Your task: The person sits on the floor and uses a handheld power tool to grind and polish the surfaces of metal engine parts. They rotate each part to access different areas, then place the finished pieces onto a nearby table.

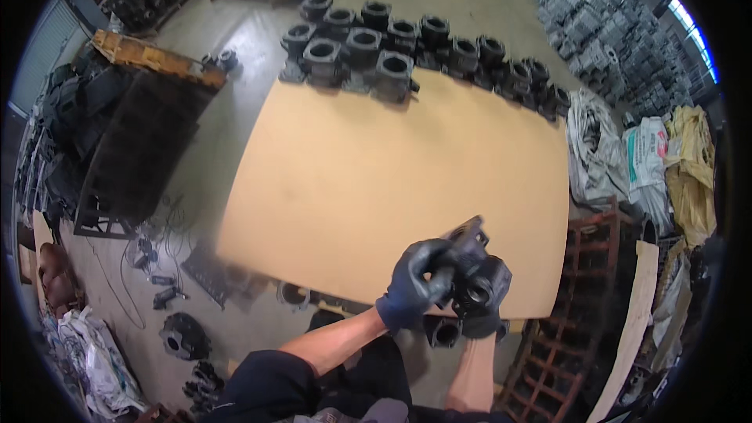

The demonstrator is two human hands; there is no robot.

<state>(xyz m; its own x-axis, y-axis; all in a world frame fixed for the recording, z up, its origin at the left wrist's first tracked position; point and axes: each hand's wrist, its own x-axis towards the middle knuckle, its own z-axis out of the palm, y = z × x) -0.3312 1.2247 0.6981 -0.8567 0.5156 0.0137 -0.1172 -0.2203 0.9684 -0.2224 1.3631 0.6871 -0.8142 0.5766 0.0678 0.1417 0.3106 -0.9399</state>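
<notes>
Over the near right part of the tan board [392, 180], I hold a dark metal casting [468, 254] with a flanged end and a round opening. My right hand [495, 286], in a dark glove, grips it from the right and below. My left hand [423, 278], gloved too, is closed against its left side with the fingers curled; a small gap shows between thumb and fingers. The fingertips are partly hidden by the casting. Just below my hands, another round-mouthed casting [445, 334] shows under the board's near edge.
Several similar flanged castings [364, 43] stand along the board's far edge. A rusty metal rack [560, 313] is at the right, near white sacks [595, 145]. Grey castings [599, 23] are heaped at the far right. Cables and a dark round part [184, 337] lie on the floor at left.
</notes>
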